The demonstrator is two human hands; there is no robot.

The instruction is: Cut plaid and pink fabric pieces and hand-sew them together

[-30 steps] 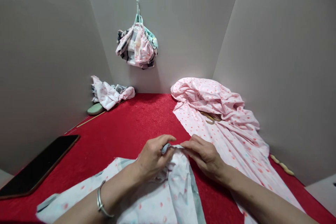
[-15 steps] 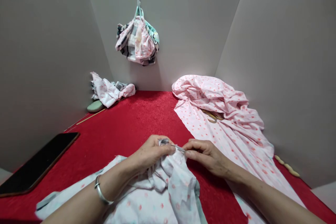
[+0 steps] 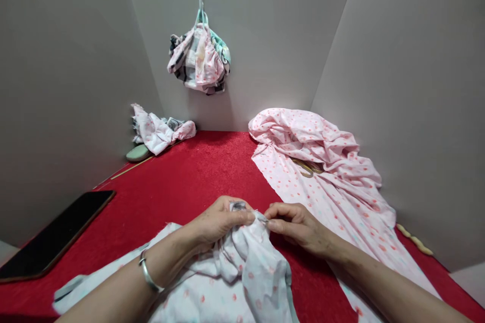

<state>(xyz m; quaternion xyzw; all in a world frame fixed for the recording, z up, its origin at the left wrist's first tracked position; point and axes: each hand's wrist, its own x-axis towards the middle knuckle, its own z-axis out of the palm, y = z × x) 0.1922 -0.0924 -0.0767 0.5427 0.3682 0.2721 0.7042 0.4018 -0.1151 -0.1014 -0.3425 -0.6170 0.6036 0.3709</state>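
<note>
My left hand (image 3: 227, 219) is closed on a bunched edge of white cloth with pink and red dots (image 3: 212, 292). A small grey-and-black patterned scrap (image 3: 238, 206) pokes up between its thumb and fingers. Thumb and forefinger of my right hand (image 3: 297, 224) pinch a thin metal needle (image 3: 264, 220) at the cloth's gathered edge, right beside the left fingertips. Most of the needle is hidden. The rest of the cloth spreads loosely below my hands toward the near edge and left, partly under my left forearm.
Pink dotted fabric (image 3: 303, 131) lies heaped at the right, with gold-handled scissors (image 3: 305, 167) partly covered. A phone (image 3: 56, 234) lies left. Behind it are scraps (image 3: 155, 133) and a green oval object (image 3: 138, 153). Gathered cloth pieces (image 3: 199, 60) hang before the grey back panel (image 3: 273, 50).
The silvery needle showed as a longer line between my hands before; now only a short bit shows at my right fingertips. Both hands have barely shifted.
</note>
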